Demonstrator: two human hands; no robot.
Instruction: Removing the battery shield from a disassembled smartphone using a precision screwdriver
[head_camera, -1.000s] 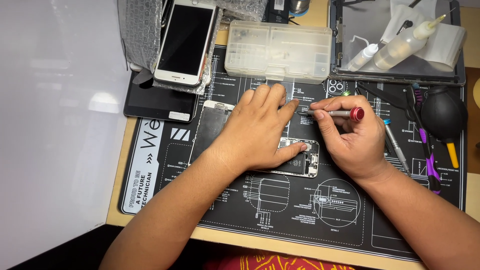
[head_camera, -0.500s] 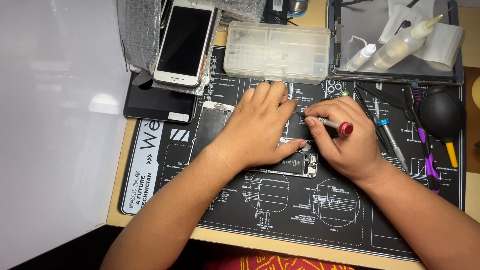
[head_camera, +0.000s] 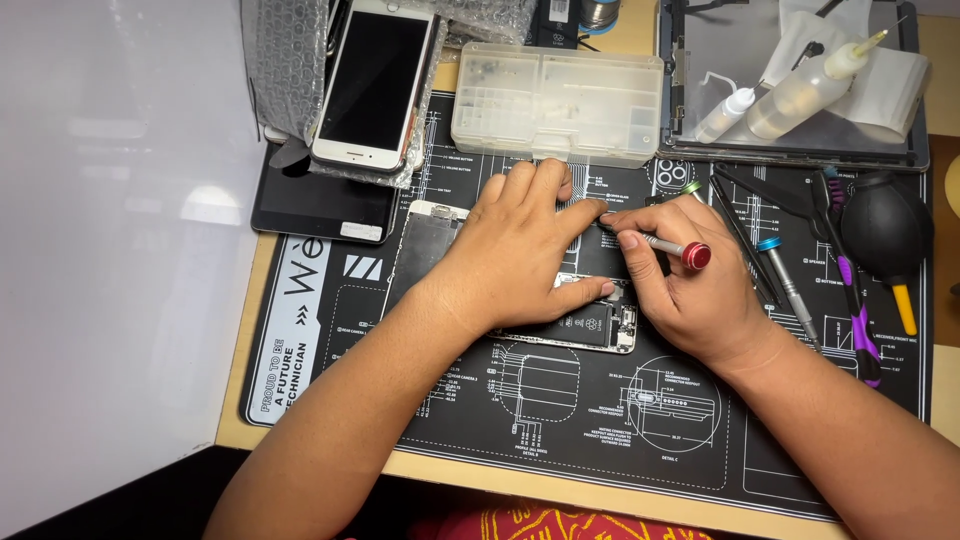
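An opened phone body (head_camera: 590, 328) lies on the black repair mat (head_camera: 560, 400), its insides showing. My left hand (head_camera: 520, 250) rests flat over its upper part, thumb pressed along its edge. My right hand (head_camera: 690, 290) grips a small screwdriver with a red cap (head_camera: 675, 247), its tip pointing left toward my left fingertips. A detached screen panel (head_camera: 425, 245) lies just left of my left hand, partly under it.
A white phone (head_camera: 370, 85) lies on bubble wrap at the back left over a dark tablet (head_camera: 320, 205). A clear parts box (head_camera: 555, 100) sits behind my hands. A tray with squeeze bottles (head_camera: 790, 95), tweezers, screwdrivers (head_camera: 785, 275) and a black air blower (head_camera: 885, 225) are on the right.
My right hand has lowered the red-capped screwdriver and turned it, its tip now closer to my left fingertips. My left hand stays on the phone body.
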